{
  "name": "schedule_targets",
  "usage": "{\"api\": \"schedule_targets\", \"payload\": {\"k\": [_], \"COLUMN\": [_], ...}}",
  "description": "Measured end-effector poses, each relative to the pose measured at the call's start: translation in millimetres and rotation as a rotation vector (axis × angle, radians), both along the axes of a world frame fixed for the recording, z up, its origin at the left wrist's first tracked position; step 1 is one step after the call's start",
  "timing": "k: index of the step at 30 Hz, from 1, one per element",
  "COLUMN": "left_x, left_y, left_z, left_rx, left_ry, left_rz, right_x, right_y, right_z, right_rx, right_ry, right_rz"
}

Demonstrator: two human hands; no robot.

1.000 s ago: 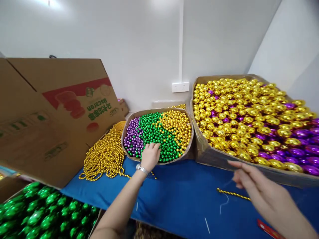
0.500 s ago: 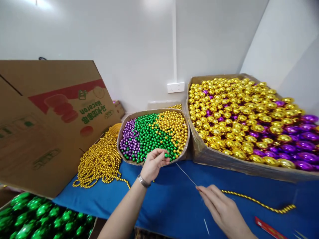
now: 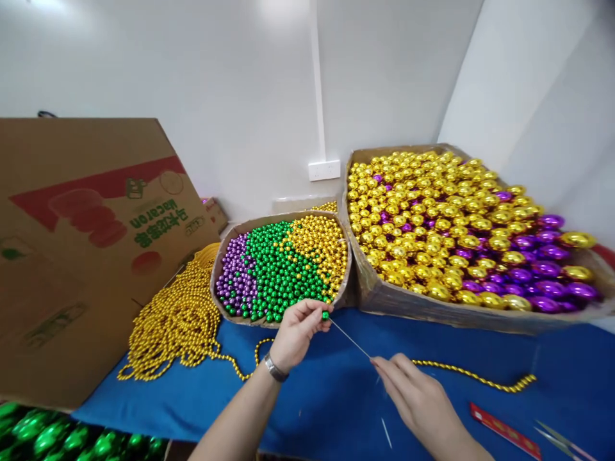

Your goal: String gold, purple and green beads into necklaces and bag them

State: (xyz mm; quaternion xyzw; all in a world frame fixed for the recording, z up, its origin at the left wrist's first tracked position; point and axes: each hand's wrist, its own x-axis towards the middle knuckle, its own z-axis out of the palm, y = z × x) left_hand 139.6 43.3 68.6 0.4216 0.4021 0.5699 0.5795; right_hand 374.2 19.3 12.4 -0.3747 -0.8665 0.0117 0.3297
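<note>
My left hand, a watch on its wrist, pinches a small green bead just in front of a cardboard tray of small purple, green and gold beads. My right hand pinches the lower end of a thin needle that slants up to the green bead. A strand of small gold beads trails from my right hand to the right across the blue tablecloth.
A large cardboard box of big gold and purple balls stands at the right. A heap of gold bead strings lies left of the tray, beside an open printed carton. Green balls fill the lower left corner. A red ruler and scissors lie at bottom right.
My left hand left the tray with a green bead and met the needle. My right hand came in from the right with the needle and strand. The view has swung right.
</note>
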Motion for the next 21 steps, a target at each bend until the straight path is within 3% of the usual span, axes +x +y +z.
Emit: {"api": "schedule_targets", "payload": {"k": [6, 12, 16, 19, 21], "left_x": [19.9, 66.3, 121.0, 175.5, 211.5], "left_y": [12.2, 59.0, 99.4, 127.8, 145.9], "left_z": [16.6, 43.0, 61.0, 68.6, 68.3], "left_rx": [0.149, 0.348, 0.660, 0.898, 0.972], "left_ry": [0.267, 0.449, 0.775, 1.082, 1.333], "left_rz": [-0.078, -0.068, -0.151, -0.321, -0.440], "right_x": [6.6, 23.4, 36.3, 44.4, 49.2], "right_y": [1.2, -0.8, -4.9, -8.4, -10.8], "right_z": [1.9, -3.5, -4.5, -4.5, -6.0], "right_rx": [-0.083, -0.080, -0.110, -0.141, -0.152], "right_ry": [0.154, 0.282, 0.333, 0.348, 0.362], "right_rz": [-0.040, -0.068, -0.076, -0.079, -0.087]}}
